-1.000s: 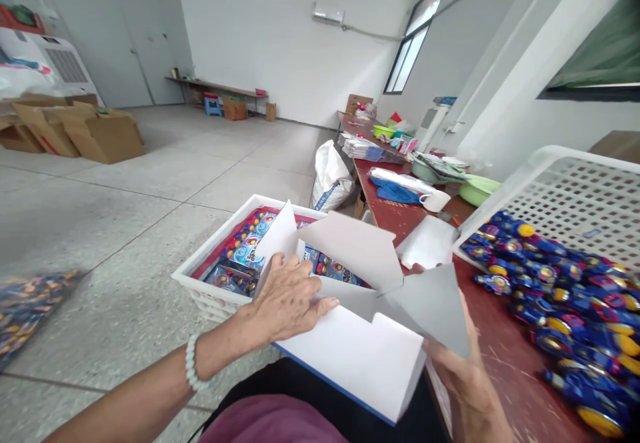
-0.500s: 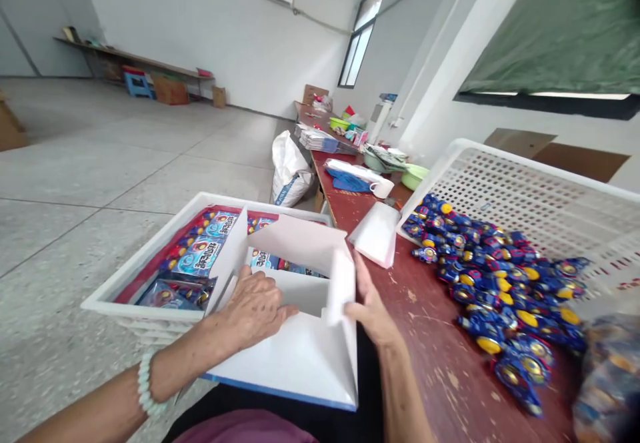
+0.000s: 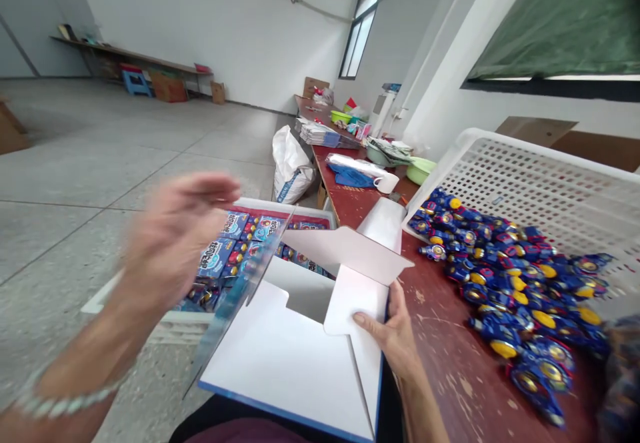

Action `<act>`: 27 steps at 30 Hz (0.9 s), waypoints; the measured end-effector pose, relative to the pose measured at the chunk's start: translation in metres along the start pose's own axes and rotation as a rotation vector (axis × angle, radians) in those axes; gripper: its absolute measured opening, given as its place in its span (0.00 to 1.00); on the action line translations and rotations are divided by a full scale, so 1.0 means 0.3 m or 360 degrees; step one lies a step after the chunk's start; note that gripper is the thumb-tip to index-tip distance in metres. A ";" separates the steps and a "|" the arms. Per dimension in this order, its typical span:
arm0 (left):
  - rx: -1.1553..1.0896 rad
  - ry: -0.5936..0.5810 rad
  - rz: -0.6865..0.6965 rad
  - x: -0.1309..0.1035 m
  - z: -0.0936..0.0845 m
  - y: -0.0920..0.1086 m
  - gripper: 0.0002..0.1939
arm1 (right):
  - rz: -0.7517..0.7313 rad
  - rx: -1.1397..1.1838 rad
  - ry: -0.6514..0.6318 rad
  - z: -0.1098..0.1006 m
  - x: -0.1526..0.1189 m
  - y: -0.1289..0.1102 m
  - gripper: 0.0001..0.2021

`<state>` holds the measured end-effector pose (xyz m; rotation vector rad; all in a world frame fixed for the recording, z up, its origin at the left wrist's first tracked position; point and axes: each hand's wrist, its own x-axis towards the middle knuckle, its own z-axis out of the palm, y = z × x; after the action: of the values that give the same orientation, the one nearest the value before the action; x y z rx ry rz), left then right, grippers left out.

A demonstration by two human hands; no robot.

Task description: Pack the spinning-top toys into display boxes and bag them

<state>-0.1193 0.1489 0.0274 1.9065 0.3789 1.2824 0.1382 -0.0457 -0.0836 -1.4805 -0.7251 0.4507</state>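
A white cardboard box (image 3: 280, 363) with blue outer edges rests on my lap, its flaps standing up and its inside partly visible. My right hand (image 3: 395, 336) grips the box's right side, the thumb on a white flap and the fingers behind it. My left hand (image 3: 173, 243) is raised off the box, blurred by motion, with its fingers stretched out and nothing visible in them. Below and behind that hand is a white plastic crate (image 3: 185, 328) holding several blue printed packets (image 3: 217, 256). A clear sheet-like panel stands along the box's left side.
To my right, a red worn table (image 3: 440, 376) carries a pile of blue and yellow toys (image 3: 515, 283) spilling from a tipped white basket (image 3: 540, 203). A white mug (image 3: 387, 183), blue cloth and green bowl (image 3: 421, 171) sit farther back. A white sack (image 3: 290, 166) stands on the floor.
My left hand has let go of the box and swung up and left over the crate. The box has shifted right and tilted, my right hand still holding its side.
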 end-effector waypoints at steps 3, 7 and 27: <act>0.0111 -0.0720 -0.0384 0.022 0.078 -0.130 0.42 | 0.0018 -0.0025 0.0042 -0.016 -0.001 0.008 0.50; 0.0231 -0.1059 -0.0577 -0.013 0.162 -0.186 0.56 | -0.0199 -0.0161 0.0123 -0.013 0.034 0.016 0.51; 0.0396 -0.0955 -0.0454 0.045 0.220 -0.133 0.18 | -0.0443 -0.1429 -0.0521 0.080 0.122 -0.127 0.47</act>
<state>-0.0484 0.1538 -0.0054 2.2357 0.4841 0.4566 0.1421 -0.0060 -0.0416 -2.1077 -1.5000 0.1399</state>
